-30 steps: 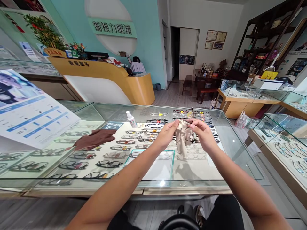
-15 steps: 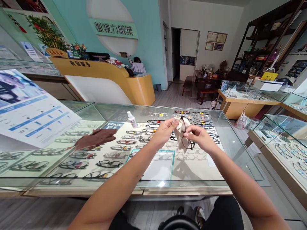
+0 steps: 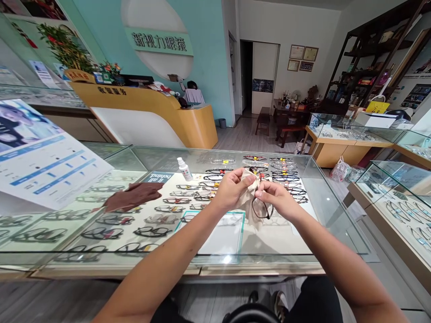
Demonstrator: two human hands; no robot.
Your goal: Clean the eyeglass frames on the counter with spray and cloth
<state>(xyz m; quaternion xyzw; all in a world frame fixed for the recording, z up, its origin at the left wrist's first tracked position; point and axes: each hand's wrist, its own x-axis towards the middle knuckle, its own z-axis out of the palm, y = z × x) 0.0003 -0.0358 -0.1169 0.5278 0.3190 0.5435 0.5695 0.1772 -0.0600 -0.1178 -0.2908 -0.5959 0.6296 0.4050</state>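
Above the glass display case, my left hand [image 3: 233, 189] is closed on a cream cloth [image 3: 251, 204], which wraps part of a pair of dark-framed glasses [image 3: 263, 210]. My right hand [image 3: 276, 197] pinches the same glasses near the middle of the frame, and one lens hangs below its fingers. A white spray bottle [image 3: 185, 169] stands upright on the glass top, left of my hands. Farther left lies a crumpled brown cloth [image 3: 133, 196].
Rows of glasses [image 3: 153, 231] sit inside the case, under the glass. A printed calendar-like card [image 3: 50, 157] stands at the left. A teal-edged white tray [image 3: 218, 237] lies below my left hand. More display cases [image 3: 400, 202] are at the right.
Both hands, with the cloth and glasses, have moved slightly down and my left hand's fingers have curled farther round the cloth.
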